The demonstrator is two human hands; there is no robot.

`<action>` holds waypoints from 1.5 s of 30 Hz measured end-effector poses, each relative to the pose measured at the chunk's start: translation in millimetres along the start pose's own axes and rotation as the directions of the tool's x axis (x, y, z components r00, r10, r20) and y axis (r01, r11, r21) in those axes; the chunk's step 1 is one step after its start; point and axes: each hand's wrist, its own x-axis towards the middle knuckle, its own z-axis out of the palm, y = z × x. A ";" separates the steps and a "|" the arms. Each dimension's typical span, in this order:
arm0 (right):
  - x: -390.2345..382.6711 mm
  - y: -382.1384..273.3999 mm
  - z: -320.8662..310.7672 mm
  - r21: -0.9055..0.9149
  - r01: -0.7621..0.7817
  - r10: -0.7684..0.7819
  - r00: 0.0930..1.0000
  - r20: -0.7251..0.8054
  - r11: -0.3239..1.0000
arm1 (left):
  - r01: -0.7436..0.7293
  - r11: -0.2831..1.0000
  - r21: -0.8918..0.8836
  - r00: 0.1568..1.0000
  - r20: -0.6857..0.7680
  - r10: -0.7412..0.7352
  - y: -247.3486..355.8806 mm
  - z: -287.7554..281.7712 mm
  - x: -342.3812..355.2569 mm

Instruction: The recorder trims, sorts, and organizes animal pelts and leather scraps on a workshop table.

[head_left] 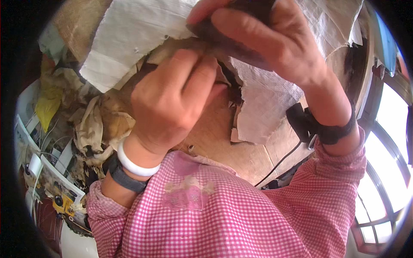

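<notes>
At the top of the head view my right hand [279,47] is closed round a dark, flat object [249,17] whose shape is partly hidden by my fingers. My left hand [174,99] is curled just below it, fingertips at the dark, ragged edge between the sheets; what they hold, if anything, is hidden. White papery sheets with torn edges [122,34] lie under and around both hands on a wooden work surface [254,163].
Crumpled beige and dark scraps [99,129] pile at the left, with a yellow piece [49,105] and a yellow-black device [62,204] among cables. A black cable runs from my right wrist strap [301,122]. A barred window [383,167] is at the right.
</notes>
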 end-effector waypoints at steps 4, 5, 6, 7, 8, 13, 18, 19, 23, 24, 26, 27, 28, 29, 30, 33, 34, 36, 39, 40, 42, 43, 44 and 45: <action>3.4 10.5 -1.1 -0.268 0.119 -0.105 0.992 0.066 0.956 | -0.036 0.999 -0.003 0.999 -0.007 0.036 -5.4 4.5 -6.1; 3.9 13.7 -0.4 -0.263 0.119 -0.105 0.992 0.066 0.958 | -0.009 0.998 -0.056 0.999 -0.041 0.007 -6.1 5.0 -7.4; 4.1 15.3 -0.4 -0.279 0.147 -0.135 0.989 0.060 0.949 | -0.010 0.998 -0.058 0.999 -0.040 0.007 -6.0 4.6 -7.5; 4.0 16.5 -1.1 -0.295 0.174 -0.165 0.985 0.054 0.939 | 0.014 0.996 -0.094 0.999 -0.032 -0.017 -5.0 3.0 -7.5; 4.1 16.8 -2.9 -0.296 0.172 -0.164 0.985 0.051 0.940 | 0.038 0.991 -0.129 0.999 -0.024 -0.041 -3.9 2.4 -7.4; 4.6 29.0 -5.0 -0.403 0.349 -0.330 0.937 0.119 0.846 | 0.067 0.988 -0.139 0.997 -0.013 -0.070 -2.6 4.5 -8.3; 1.5 14.5 2.5 -0.382 0.253 -0.243 0.967 0.073 0.889 | 0.074 0.984 -0.161 0.996 -0.028 -0.079 -3.3 4.9 -8.2; 0.6 17.0 2.1 -0.352 0.253 -0.250 0.967 0.055 0.901 | 0.076 0.983 -0.165 0.996 -0.027 -0.081 -2.2 4.8 -7.4; 0.7 25.4 -0.1 -0.350 0.323 -0.318 0.945 0.072 0.880 | 0.178 0.957 -0.228 0.984 0.032 -0.175 1.1 -2.0 -3.1; 1.3 16.4 -0.2 -0.393 0.294 -0.269 0.956 0.119 0.871 | 0.179 0.958 -0.225 0.984 0.032 -0.176 2.8 -5.9 -3.1; 1.8 15.5 -2.1 -0.434 0.270 -0.219 0.962 0.165 0.859 | 0.564 0.722 -0.401 0.815 0.130 -0.565 6.2 -13.7 -4.7; 0.9 21.8 -5.0 -0.424 0.308 -0.265 0.951 0.159 0.852 | 0.563 0.722 -0.402 0.816 0.129 -0.564 5.2 -14.3 -4.9; 0.7 25.7 -6.3 -0.414 0.345 -0.310 0.938 0.153 0.842 | 0.489 0.774 -0.403 0.864 0.099 -0.494 3.6 -14.8 -5.8; 0.3 26.8 -6.2 -0.416 0.346 -0.311 0.938 0.152 0.841 | 0.410 0.819 -0.400 0.905 0.069 -0.419 2.6 -15.4 -6.1; 0.1 28.1 -5.5 -0.446 0.387 -0.347 0.922 0.170 0.807 | 0.364 0.847 -0.388 0.929 0.078 -0.363 4.0 -16.3 -5.2; 9.3 30.8 -7.8 -0.499 0.509 -0.433 0.860 0.269 0.701 | 0.326 0.827 -0.458 0.941 0.074 -0.330 7.1 -12.2 -4.5; 13.5 30.6 -7.5 -0.514 0.588 -0.474 0.809 0.349 0.625 | 0.253 0.857 -0.449 0.963 0.031 -0.268 3.0 -10.8 -4.9; 13.8 21.7 -0.8 -0.538 0.469 -0.363 0.883 0.298 0.700 | 0.248 0.874 -0.418 0.965 0.029 -0.260 3.5 -15.5 -4.4; 16.6 19.4 1.1 -0.551 0.380 -0.288 0.925 0.249 0.743 | 0.256 0.881 -0.398 0.965 0.048 -0.259 7.5 -20.1 -4.9; 17.6 22.7 -1.6 -0.513 0.399 -0.306 0.916 0.259 0.760 | 0.274 0.873 -0.404 0.960 0.069 -0.270 8.2 -21.2 -5.0; 17.3 23.3 -4.4 -0.473 0.419 -0.328 0.906 0.266 0.775 | 0.180 0.906 -0.382 0.983 0.054 -0.173 -0.9 -17.2 -5.8; 16.8 20.3 -6.6 -0.368 0.334 -0.257 0.936 0.242 0.868 | 0.088 0.929 -0.360 0.996 0.039 -0.079 -5.3 -16.2 -6.1; 17.7 18.6 -7.8 -0.255 0.238 -0.181 0.957 0.227 0.937 | 0.088 0.929 -0.358 0.996 0.042 -0.078 -5.2 -19.9 -6.5; 26.6 23.4 -11.6 -0.189 0.455 -0.408 0.880 0.242 0.870 | 0.077 0.942 -0.326 0.996 0.058 -0.061 -2.6 -29.2 -7.4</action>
